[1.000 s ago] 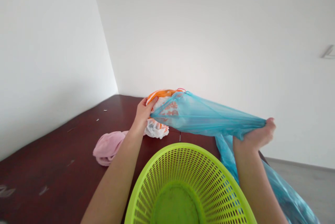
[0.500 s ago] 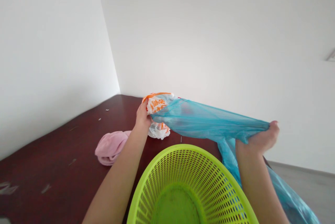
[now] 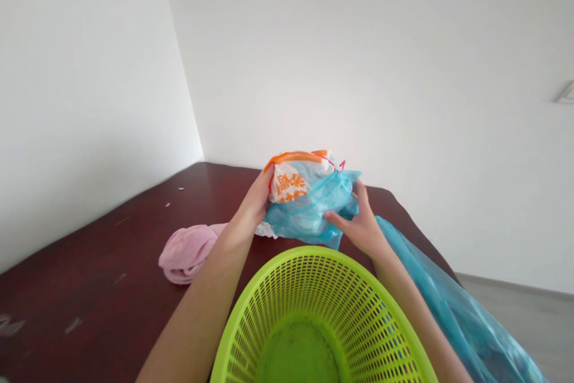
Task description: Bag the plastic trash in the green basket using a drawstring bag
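My left hand point(image 3: 255, 202) grips the left side of a bundle made of a white plastic bag with orange print point(image 3: 289, 181) and a blue plastic bag point(image 3: 309, 213) wrapped over it. The bundle is held just above the dark red table point(image 3: 98, 263). My right hand point(image 3: 357, 223) presses its fingers against the blue plastic on the bundle's right side. The rest of the blue bag point(image 3: 452, 305) trails down to the right, past my right forearm and off the table's edge.
A lime green perforated basket point(image 3: 314, 317) stands right in front of me, below both arms. A crumpled pink cloth point(image 3: 186, 251) lies on the table to the left. White walls meet in a corner behind; grey floor shows at the right.
My right hand, which held the blue bag stretched out far to the right, has come in to the bundle. The blue plastic is now bunched around the white bag.
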### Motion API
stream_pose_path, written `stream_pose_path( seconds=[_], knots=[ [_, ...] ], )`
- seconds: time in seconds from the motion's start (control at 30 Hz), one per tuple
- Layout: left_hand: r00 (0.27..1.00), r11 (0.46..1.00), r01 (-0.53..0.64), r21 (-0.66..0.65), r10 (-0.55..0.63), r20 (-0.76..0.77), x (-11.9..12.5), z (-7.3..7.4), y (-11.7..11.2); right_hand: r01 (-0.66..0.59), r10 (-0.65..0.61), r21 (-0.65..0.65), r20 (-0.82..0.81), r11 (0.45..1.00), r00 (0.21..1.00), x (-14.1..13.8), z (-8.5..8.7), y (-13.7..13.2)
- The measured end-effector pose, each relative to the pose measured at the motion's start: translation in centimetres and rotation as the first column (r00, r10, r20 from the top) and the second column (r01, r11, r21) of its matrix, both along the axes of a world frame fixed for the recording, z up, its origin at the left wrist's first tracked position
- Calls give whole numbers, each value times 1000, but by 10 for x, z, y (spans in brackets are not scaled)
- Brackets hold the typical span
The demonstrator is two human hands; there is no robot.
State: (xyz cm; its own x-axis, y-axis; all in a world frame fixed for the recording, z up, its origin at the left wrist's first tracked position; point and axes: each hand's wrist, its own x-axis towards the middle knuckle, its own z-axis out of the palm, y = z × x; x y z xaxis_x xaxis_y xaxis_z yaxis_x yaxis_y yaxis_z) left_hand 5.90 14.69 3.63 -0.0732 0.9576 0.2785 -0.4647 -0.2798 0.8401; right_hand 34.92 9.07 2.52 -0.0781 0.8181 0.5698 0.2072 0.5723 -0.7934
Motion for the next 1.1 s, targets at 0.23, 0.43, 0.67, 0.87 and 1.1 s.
stream_pose_path(
  seconds=[0.23, 0.43, 0.67, 0.87, 1.1],
  knots=[
    [925, 905, -340, 254, 370, -80, -4, 15, -14, 11, 3, -132, 103, 991, 995, 5, 7, -1],
    [665, 639, -677, 365, 744, -70, -19, 15, -15, 148, -157, -185, -30, 972, 987, 22, 10, 8],
    [803, 792, -543, 278, 587, -102, -12, 8, -8, 246, -269, -143, -170, 959, 948, 24, 12, 7],
    [823, 803, -566, 190, 564, 66, -17, 6, -3, 202, -204, -84, -17, 976, 979, 25, 9, 8],
    [659, 552, -643, 531, 752, 17, -13, 15, -22, 243, -241, 91, -32, 966, 970, 16, 17, -11]
  ],
)
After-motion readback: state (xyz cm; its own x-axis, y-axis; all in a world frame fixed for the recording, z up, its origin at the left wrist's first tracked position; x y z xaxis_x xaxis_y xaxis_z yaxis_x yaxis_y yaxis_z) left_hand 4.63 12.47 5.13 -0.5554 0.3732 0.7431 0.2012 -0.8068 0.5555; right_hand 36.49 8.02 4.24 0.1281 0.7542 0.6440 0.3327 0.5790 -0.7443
